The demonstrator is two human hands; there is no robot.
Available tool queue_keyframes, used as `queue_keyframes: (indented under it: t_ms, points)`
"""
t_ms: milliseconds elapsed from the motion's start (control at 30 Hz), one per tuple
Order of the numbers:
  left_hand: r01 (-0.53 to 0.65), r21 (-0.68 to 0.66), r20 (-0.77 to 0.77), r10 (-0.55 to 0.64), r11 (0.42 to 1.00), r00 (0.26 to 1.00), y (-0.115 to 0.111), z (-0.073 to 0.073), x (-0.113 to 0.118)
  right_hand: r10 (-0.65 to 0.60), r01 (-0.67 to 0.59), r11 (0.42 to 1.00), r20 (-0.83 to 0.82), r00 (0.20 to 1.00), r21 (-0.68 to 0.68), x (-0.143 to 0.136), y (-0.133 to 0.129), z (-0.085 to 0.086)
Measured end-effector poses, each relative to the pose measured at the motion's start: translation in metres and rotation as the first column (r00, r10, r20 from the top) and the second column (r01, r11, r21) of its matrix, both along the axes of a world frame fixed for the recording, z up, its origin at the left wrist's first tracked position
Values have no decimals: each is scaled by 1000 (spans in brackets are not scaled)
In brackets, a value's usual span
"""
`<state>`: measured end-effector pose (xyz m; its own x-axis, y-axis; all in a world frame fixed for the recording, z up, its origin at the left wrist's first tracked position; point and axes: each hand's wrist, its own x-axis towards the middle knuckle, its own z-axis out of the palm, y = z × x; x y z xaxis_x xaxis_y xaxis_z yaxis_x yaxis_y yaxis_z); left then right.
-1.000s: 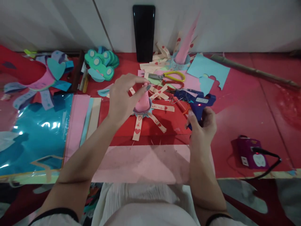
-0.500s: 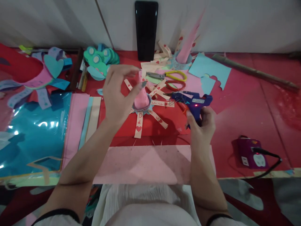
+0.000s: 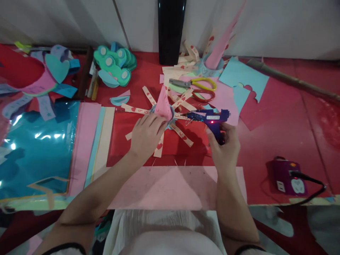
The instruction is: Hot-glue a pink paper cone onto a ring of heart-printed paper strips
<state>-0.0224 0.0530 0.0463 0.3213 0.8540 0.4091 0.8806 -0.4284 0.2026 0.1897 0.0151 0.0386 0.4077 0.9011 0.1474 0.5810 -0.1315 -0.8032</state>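
A pink paper cone [image 3: 163, 105] stands in a blue paper ring, with lettered, heart-marked cream strips [image 3: 183, 136] spread out around it on red paper. My left hand [image 3: 148, 134] is at the front left of the cone's base, its fingers bent against the ring; the fingertips are partly hidden. In my right hand [image 3: 225, 145] is a blue glue gun [image 3: 216, 120] with a lit red light. Its nozzle points left, over a strip on the ring's right side.
Scissors [image 3: 203, 85] lie behind the glue gun. A black phone [image 3: 172, 32] leans on the wall, beside a second pink cone [image 3: 217, 53]. Green paper shapes [image 3: 114, 65] and paper sheets [image 3: 85, 141] are at left, a purple power adapter [image 3: 288, 177] at right.
My left hand has come down from beside the cone's top to its base. The glue gun has moved slightly left and down, closer to the ring. The view has shifted a little.
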Motion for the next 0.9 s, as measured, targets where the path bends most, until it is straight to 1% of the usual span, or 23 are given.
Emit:
queue_keyframes:
  t_ms: [133,233,300,400,600,767,900]
  points:
    - [-69,-2,-13,69,998,998,-3,-11,-3,21,-21,1000,97,995,-2,0,-2,-1]
    - [-75,-10,-36,74,997,997,-4,-19,-4,34,-33,999,137,990,-12,0,-3,-3]
    - [-62,-40,-52,59,997,997,-4,-22,-4,32,-28,999,154,988,-25,-1,-3,-5]
    - [-43,-76,-47,40,996,998,-3,-24,-2,25,-17,999,176,984,-49,-2,-3,-6]
    - [-40,-108,19,43,993,999,-2,-27,-2,72,-58,996,238,969,-65,-7,-2,-7]
    - [-43,-162,99,59,986,993,-1,-30,-3,69,-61,997,263,962,-40,-8,-3,-6]
    - [-43,-175,119,65,984,991,0,-31,-4,70,-64,998,252,965,-29,-7,-4,-5]
